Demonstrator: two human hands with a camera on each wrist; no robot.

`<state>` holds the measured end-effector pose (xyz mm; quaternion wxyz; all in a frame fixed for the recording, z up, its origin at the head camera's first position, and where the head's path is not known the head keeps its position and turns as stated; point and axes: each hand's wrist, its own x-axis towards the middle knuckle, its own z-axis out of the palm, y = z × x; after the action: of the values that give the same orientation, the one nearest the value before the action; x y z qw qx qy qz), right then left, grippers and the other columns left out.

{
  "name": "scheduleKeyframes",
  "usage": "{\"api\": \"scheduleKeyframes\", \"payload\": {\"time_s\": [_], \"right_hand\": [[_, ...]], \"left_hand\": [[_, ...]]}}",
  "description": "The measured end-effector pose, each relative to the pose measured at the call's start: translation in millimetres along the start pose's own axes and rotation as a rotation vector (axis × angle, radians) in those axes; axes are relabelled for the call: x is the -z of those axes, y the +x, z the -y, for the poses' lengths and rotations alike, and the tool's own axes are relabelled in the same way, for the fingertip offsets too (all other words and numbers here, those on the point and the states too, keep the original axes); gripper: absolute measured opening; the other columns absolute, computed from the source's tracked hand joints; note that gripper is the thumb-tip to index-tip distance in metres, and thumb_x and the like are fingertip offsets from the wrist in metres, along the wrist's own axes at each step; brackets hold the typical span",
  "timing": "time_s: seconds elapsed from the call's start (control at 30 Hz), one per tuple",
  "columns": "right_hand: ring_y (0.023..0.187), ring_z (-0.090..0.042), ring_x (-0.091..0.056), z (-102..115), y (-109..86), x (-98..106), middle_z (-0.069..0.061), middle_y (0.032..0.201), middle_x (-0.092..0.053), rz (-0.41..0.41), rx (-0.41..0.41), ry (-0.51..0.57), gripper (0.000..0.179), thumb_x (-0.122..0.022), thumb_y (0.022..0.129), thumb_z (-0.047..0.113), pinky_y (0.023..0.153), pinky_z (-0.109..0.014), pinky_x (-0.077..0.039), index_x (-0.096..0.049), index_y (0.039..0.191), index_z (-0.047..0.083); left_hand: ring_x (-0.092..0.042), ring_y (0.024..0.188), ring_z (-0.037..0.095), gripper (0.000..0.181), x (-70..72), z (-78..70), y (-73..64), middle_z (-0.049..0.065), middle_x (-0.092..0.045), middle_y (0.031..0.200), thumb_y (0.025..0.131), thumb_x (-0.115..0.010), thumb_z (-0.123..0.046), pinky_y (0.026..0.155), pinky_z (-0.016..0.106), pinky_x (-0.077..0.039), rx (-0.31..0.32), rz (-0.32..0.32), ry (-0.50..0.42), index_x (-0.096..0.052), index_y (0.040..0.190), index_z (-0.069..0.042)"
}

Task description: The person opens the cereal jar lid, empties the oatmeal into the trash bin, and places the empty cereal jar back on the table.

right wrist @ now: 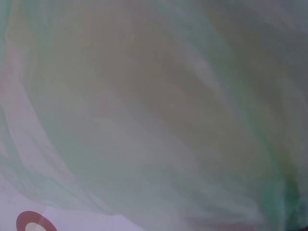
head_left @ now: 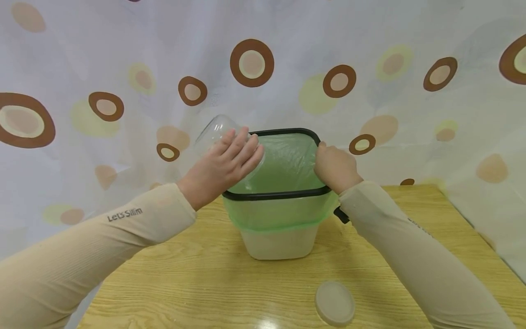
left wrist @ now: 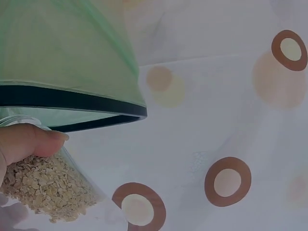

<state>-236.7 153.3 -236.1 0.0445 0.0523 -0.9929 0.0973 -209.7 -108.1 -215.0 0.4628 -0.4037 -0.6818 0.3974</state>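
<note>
A clear jar (head_left: 217, 130) is tipped over the left side of a white bin (head_left: 283, 244), its mouth towards the opening. My left hand (head_left: 226, 167) holds it, the thumb pressing near the neck in the left wrist view. Pale oat flakes (left wrist: 53, 190) lie inside the jar there. Green bag film (head_left: 275, 212) lines the bin and hangs over its outside, under a black rim (head_left: 275, 196). At the rim's right side, my right hand (head_left: 338, 168) grips the edge; its fingertips are partly hidden. The bag (right wrist: 144, 120) fills the right wrist view, blurred, with no hand visible.
A round beige lid (head_left: 334, 303) lies on the wooden table (head_left: 197, 274) in front of the bin, to the right. A black tab (head_left: 342, 214) sticks out by the right wrist. Behind stands a white patterned curtain (head_left: 287, 105).
</note>
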Motion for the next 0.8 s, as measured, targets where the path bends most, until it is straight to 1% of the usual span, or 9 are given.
{"api": "scheduleKeyframes", "payload": {"time_s": [0.17,0.3,0.4,0.5,0.6,0.7,0.8], "right_hand": [[0.063,-0.037,-0.062,-0.4,0.0,-0.5,-0.028,0.085,-0.063,-0.001,0.001,-0.003,0.044,-0.044,0.097,0.004,0.053,-0.049,-0.052,-0.039,0.136,-0.017],[0.063,-0.037,-0.062,-0.1,0.0,-0.1,-0.028,0.086,-0.063,0.003,-0.003,0.0,0.045,-0.044,0.097,0.004,0.053,-0.048,-0.051,-0.039,0.137,-0.016],[0.064,-0.038,-0.062,0.2,0.4,0.1,-0.029,0.088,-0.063,0.001,-0.004,0.001,0.045,-0.044,0.097,0.004,0.054,-0.049,-0.052,-0.039,0.136,-0.016],[0.066,-0.038,-0.063,0.3,0.5,0.2,-0.03,0.091,-0.063,0.002,-0.005,0.002,0.044,-0.044,0.097,0.004,0.054,-0.049,-0.052,-0.039,0.136,-0.016],[0.066,-0.038,-0.063,0.2,0.4,0.2,-0.03,0.091,-0.063,0.003,-0.005,0.004,0.043,-0.044,0.097,0.004,0.055,-0.05,-0.052,-0.04,0.135,-0.017],[0.066,-0.038,-0.063,0.2,0.3,0.0,-0.03,0.091,-0.063,0.001,-0.007,0.005,0.043,-0.043,0.097,0.004,0.055,-0.05,-0.052,-0.041,0.135,-0.017],[0.065,-0.038,-0.063,0.3,0.2,-0.2,-0.03,0.09,-0.063,0.002,-0.008,0.005,0.043,-0.044,0.097,0.004,0.055,-0.05,-0.052,-0.04,0.135,-0.016]], "left_hand": [[-0.048,0.125,0.032,0.046,2.7,-0.4,3.4,0.014,-0.052,0.131,0.089,-0.062,-0.002,0.106,0.041,-0.035,-0.033,-0.002,0.052,-0.048,0.133,-0.006],[-0.049,0.123,0.031,0.043,2.7,-1.7,4.4,0.013,-0.054,0.129,0.09,-0.061,-0.002,0.105,0.041,-0.036,-0.037,-0.026,0.067,-0.049,0.132,-0.007],[-0.049,0.123,0.031,0.042,2.6,-1.8,3.8,0.013,-0.053,0.129,0.091,-0.06,-0.003,0.106,0.041,-0.035,-0.031,-0.028,0.064,-0.049,0.132,-0.007],[-0.048,0.124,0.033,0.044,2.7,-1.6,2.5,0.014,-0.052,0.131,0.091,-0.061,-0.004,0.107,0.042,-0.034,-0.019,-0.012,0.042,-0.048,0.133,-0.005],[-0.047,0.124,0.034,0.047,1.9,-1.7,1.2,0.015,-0.052,0.131,0.089,-0.063,-0.005,0.107,0.043,-0.034,-0.005,-0.004,0.009,-0.047,0.133,-0.004],[-0.047,0.124,0.034,0.051,0.1,-2.0,0.3,0.016,-0.051,0.13,0.086,-0.066,-0.006,0.106,0.043,-0.035,0.014,-0.004,-0.036,-0.047,0.133,-0.004],[-0.046,0.125,0.035,0.056,-0.4,-1.9,-0.8,0.017,-0.05,0.131,0.083,-0.069,-0.006,0.106,0.044,-0.035,0.031,0.01,-0.084,-0.046,0.134,-0.003]]}}
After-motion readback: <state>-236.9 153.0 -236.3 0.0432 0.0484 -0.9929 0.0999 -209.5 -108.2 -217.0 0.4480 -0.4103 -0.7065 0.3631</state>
